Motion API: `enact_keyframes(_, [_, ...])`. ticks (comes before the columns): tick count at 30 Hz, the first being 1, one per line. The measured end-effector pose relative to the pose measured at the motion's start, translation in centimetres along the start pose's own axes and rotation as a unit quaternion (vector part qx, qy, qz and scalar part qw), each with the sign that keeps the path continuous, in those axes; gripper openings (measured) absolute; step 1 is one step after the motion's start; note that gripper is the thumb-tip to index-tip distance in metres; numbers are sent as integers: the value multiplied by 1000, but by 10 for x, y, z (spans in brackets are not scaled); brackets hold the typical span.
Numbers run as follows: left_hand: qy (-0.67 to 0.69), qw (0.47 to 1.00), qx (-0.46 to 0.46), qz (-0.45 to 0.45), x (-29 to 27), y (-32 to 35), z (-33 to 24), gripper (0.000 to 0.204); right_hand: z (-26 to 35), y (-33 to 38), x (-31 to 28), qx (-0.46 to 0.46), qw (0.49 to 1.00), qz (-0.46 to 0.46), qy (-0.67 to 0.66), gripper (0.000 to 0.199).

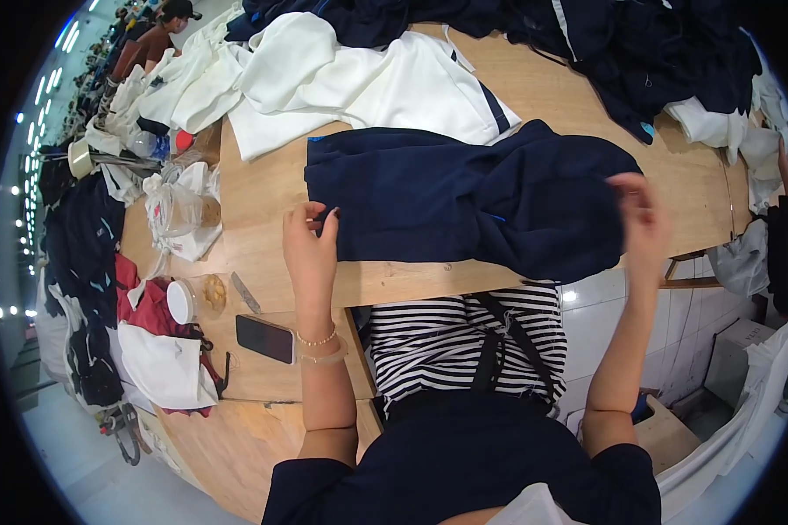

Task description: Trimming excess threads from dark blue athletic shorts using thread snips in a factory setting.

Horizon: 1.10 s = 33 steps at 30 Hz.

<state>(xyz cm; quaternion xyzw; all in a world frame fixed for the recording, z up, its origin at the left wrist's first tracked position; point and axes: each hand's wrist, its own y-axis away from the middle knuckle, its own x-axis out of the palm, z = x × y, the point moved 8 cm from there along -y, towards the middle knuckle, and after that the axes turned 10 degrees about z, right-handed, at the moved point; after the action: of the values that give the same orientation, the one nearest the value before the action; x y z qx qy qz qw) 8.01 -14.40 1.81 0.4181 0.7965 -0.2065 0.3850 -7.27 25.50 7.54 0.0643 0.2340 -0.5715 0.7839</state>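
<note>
A navy garment (411,197) lies stretched across the wooden table in front of me, fairly flat at the left and bunched into folds at the right. At its near left corner, my left hand (311,241) has thumb and fingers curled on the edge, pinching the cloth. My right hand (643,214) is at the garment's right end, fingertips against or just beside the fabric. Motion blurs that hand, so its grip is unclear.
White garments (324,79) are heaped beyond the navy one, with dark clothes (665,61) at the far right. A phone (265,339), a white-lidded jar (182,302), a small blade-like tool (245,292) and a plastic bag (184,210) lie left. Another person (153,44) sits far left.
</note>
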Motion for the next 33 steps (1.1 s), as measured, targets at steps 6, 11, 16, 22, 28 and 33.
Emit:
enact_keyframes(6, [140,975,-147,87,30,2,40,24,-16,-2,119,26,959,203,198,24])
enact_keyframes(11, [104,985,-93,103,44,-6,65,17,-15,-8,118,-24,955,190,225,15])
enact_keyframes(16, [55,995,-30,-75,10,-2,70,9,-9,-27,25,31,995,76,-64,4])
enact_keyframes(22, [72,977,-23,-199,-32,-8,80,11,-68,-25,-115,4,931,-202,-305,10])
enact_keyframes(28, [88,991,-93,-32,-2,-16,82,11,-97,-15,-103,61,977,-187,82,17])
enact_keyframes(33, [49,989,-37,-134,-14,-9,54,14,-29,-76,-39,-49,998,-44,-17,20])
